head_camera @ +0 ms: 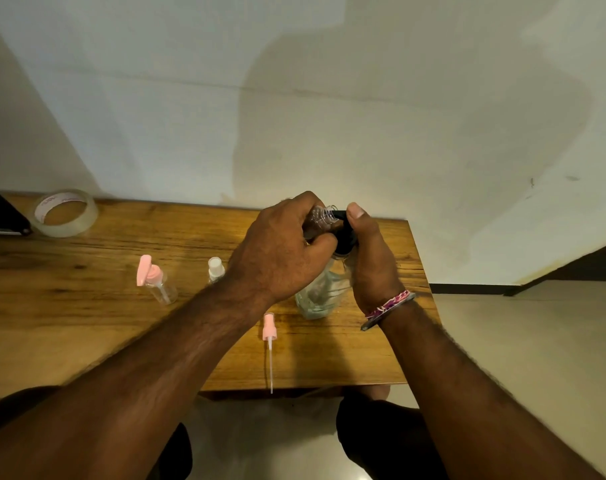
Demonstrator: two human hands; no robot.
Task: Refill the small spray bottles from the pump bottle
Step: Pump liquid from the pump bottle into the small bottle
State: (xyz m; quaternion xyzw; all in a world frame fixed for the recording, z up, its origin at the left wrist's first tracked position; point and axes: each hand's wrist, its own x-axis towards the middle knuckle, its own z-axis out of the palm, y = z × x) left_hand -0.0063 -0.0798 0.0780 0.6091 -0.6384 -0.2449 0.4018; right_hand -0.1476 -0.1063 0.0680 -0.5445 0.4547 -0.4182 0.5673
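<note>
A clear pump bottle [317,292] with a black pump head [344,233] stands on the wooden table [104,317] near its right end. My right hand [369,258] grips the bottle's neck, thumb on top of the pump head. My left hand [280,251] holds a small clear spray bottle [324,216], uncapped, with its open threaded neck at the pump's spout. A pink sprayer top with its long dip tube [269,344] lies loose on the table in front. Two more small bottles stand to the left: one with a pink pump [156,282], one with a white cap [215,269].
A roll of clear tape [65,212] lies at the table's back left, next to a dark object [0,213] at the frame's edge. The table's right edge ends just past the pump bottle, with tiled floor [519,341] beyond. A wall rises right behind the table.
</note>
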